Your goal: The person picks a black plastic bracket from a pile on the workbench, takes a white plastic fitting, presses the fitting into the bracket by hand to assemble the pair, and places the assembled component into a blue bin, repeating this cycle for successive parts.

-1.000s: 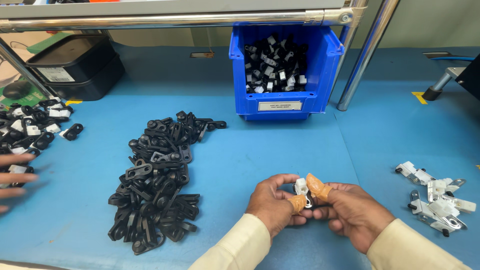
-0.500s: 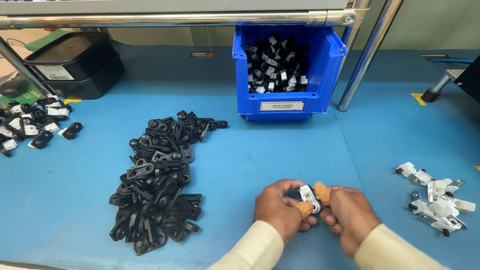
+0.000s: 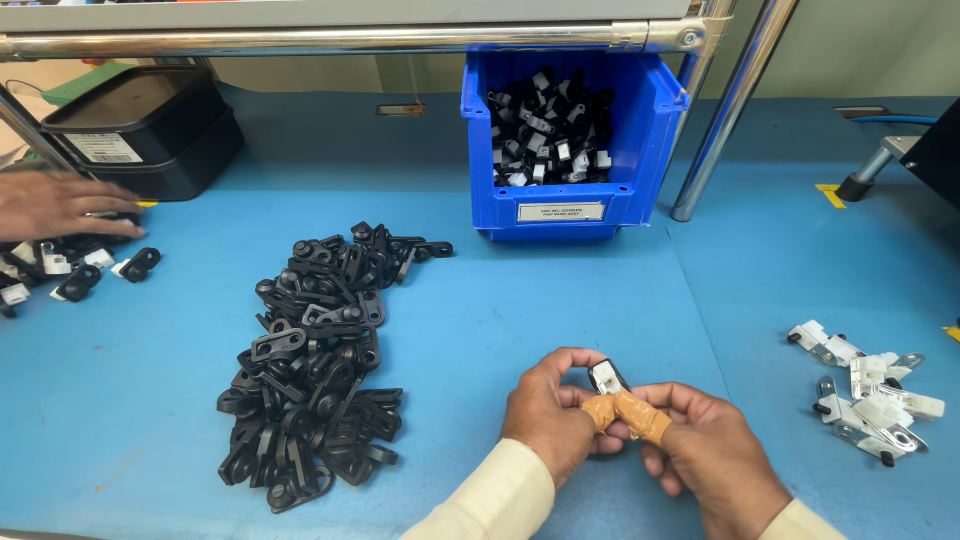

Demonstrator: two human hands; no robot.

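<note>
Fingers of the left hand [image 3: 553, 420] and right hand [image 3: 712, 462] pinch a small black-and-white clip [image 3: 607, 377] between taped thumbs (low centre of the frame). A heap of black parts [image 3: 315, 365] lies left; white pieces [image 3: 868, 390] right; blue bin [image 3: 570, 130] above.

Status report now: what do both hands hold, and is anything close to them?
Left hand and right hand together pinch one small black-and-white part. Black parts pile lies apart, left. Table around hands bare.
</note>
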